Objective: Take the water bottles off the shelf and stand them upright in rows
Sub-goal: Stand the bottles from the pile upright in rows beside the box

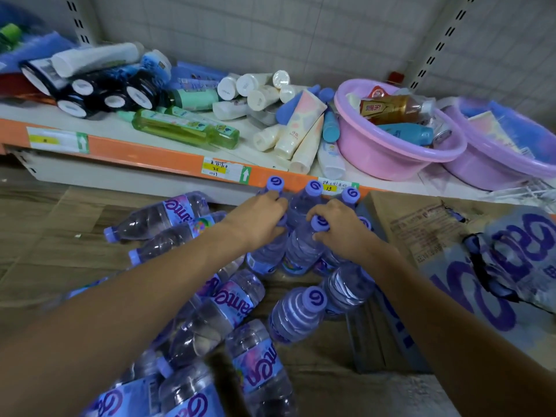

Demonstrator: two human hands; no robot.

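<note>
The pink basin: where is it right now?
In the head view the pink basin sits on the shelf, upper right, filled with bottles. A purple basin touches its right side, and tubes lie to its left.

Beyond our hands we see the white shelf [126, 127] with its orange edge, strewn with lying tubes [304, 127], a green bottle [186, 129] and two pink basins [388, 152]. On the wooden floor [45, 236], water bottles [301, 245] stand under our hands, others [162, 216] lie left of and below them, and a cardboard box [421, 227] sits to their right.
</note>
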